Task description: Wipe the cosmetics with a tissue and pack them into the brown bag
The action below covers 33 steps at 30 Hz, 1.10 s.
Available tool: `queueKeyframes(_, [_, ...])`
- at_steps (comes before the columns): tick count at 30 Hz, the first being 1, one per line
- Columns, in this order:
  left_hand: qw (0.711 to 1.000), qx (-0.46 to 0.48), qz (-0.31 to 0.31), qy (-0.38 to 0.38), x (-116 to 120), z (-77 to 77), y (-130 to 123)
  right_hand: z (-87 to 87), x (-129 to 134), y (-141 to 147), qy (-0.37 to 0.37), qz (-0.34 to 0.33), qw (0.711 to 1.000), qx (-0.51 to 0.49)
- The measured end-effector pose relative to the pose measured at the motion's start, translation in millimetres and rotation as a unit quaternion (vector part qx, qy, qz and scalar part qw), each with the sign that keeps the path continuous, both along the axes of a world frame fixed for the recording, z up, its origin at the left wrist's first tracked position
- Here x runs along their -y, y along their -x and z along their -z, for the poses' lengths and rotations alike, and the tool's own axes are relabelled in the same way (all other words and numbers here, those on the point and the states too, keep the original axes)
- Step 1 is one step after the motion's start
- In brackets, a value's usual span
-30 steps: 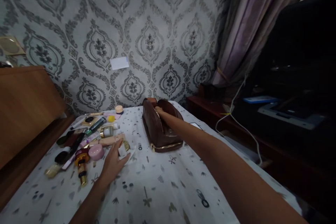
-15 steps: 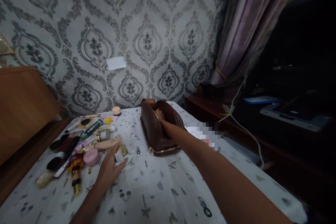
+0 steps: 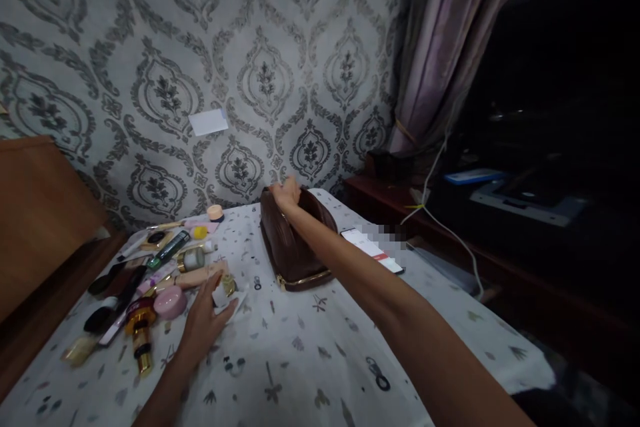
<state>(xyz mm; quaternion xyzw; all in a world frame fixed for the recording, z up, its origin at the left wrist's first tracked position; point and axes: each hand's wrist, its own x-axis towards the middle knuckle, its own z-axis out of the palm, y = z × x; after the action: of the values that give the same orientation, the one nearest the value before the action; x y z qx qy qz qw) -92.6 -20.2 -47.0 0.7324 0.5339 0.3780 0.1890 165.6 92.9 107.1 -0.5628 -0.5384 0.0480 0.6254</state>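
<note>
The right forearm, cut off by the bottom edge, hides part of the brown bag.

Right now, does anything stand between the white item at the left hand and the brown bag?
Nothing visible stands between the white item by the left hand and the brown bag. Here, the right forearm partly hides the bag's opening.

Lighting was dim and cool; right side sank to near-black. Phone screen glowed, partly pixelated. Cosmetics looked soft, frame edges stretched.
</note>
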Motion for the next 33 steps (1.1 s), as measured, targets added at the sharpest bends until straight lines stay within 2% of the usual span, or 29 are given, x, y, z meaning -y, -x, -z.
queueKeyframes(2, [1.0,-0.003,0.007,0.0,0.0,-1.7,0.0,-2.9,18.4,12.6,-0.024,-0.003,1.0,0.011])
queueKeyframes(4, [1.0,-0.003,0.012,0.001,-0.5,-2.6,0.1,11.1,47.2,31.3,-0.123,-0.107,0.982,0.094])
queueKeyframes(6, [1.0,0.008,0.019,0.0,-1.1,-2.9,0.0,40.8,78.9,51.0,-0.154,-0.238,0.942,0.18])
queueKeyframes(8, [0.999,0.029,0.017,0.003,-0.8,-3.3,0.0,78.2,105.1,65.7,-0.092,-0.34,0.906,0.233])
queueKeyframes(11, [0.998,0.069,0.0,0.013,2.1,-3.8,0.4,126.6,124.1,73.5,0.106,-0.343,0.908,0.217])
queueKeyframes(12, [0.997,0.081,-0.003,0.018,3.6,-3.9,0.6,137.2,125.6,73.4,0.15,-0.347,0.9,0.217])
queueKeyframes(14, [0.995,0.099,0.002,0.026,6.7,-4.0,0.3,149.9,124.8,72.2,0.18,-0.366,0.886,0.221])
queueKeyframes(16, [0.993,0.108,0.012,0.033,9.4,-3.9,-1.2,155.1,122.6,71.8,0.157,-0.392,0.881,0.212])
queueKeyframes(19, [0.993,0.108,0.033,0.035,13.1,-4.7,-5.3,158.8,121.3,73.4,0.123,-0.402,0.891,0.17])
queueKeyframes(27, [0.993,0.061,0.097,-0.004,23.4,-14.6,-8.7,160.9,120.6,73.8,0.124,-0.408,0.899,0.106])
queueKeyframes(30, [0.992,0.101,0.075,0.0,22.9,-16.0,-6.4,158.1,120.6,72.9,0.143,-0.411,0.895,0.1])
queueKeyframes(33, [0.987,0.158,0.01,0.026,20.4,-16.4,-4.5,157.1,121.1,73.1,0.14,-0.421,0.891,0.099])
